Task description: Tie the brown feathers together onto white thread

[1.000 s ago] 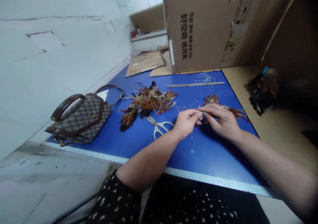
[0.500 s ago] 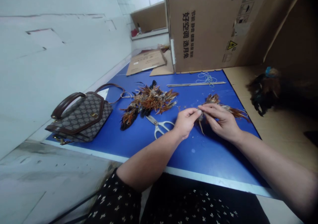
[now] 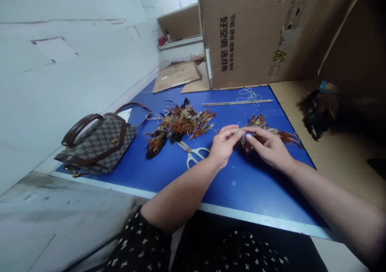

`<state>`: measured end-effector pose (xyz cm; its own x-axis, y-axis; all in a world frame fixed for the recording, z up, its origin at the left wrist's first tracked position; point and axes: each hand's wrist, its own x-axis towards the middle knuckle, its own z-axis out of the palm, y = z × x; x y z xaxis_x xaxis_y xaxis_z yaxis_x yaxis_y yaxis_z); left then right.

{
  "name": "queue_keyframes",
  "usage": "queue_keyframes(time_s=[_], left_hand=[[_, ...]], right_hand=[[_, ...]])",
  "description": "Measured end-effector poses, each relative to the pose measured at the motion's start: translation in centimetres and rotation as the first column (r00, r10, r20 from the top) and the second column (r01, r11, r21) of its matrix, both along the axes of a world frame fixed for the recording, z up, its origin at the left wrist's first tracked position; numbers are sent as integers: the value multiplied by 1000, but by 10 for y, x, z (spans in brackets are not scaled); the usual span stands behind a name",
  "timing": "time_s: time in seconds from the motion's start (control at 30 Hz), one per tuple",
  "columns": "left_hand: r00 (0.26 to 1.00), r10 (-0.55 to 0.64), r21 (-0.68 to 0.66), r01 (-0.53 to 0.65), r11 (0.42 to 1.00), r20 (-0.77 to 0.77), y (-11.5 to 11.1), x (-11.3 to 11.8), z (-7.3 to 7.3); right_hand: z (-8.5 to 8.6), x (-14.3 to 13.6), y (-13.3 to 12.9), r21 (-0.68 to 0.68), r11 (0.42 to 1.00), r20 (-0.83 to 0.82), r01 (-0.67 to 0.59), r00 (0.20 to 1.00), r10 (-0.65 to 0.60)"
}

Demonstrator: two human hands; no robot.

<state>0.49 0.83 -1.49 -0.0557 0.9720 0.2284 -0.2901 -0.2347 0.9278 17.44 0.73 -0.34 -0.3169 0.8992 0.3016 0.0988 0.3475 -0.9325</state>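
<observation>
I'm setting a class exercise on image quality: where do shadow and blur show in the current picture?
Head view: the dark bundle at far right sinks into gloom, its edges blurred; head view: the right forearm shades the blue table; head view: small detail between the left hand and right hand is soft.

My table (image 3: 181,185): blue, pale-edged
Scissors (image 3: 189,151): flat before me
Feather pile (image 3: 187,121): just beyond the scissors
Handbag (image 3: 99,145): left of the scissors
Smaller feathers (image 3: 257,120): right of the scissors
Sticks (image 3: 226,103), string (image 3: 249,93): beyond them, rightward
Cardboard (image 3: 176,77): farthest beyond them

Both hands (image 3: 222,146) close together, fingers (image 3: 259,133) bent, forearms (image 3: 183,193) bare
</observation>
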Motion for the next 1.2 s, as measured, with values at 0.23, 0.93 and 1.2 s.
queue_keyframes(time_s=[0.23,0.93,1.2], left_hand=[[973,-214,-101,223,970,91,-6,1,5],[915,-376,-2,380,925,-149,-4,-11,10],[942,-303,-11,304,952,-145,-4,-11,9]], right_hand=[[6,1,0,-155,960,-61,-232,972,225],[-2,14,9,-320,883,-213,-344,934,286],[-2,12,7,-313,891,-163,-330,942,292]])
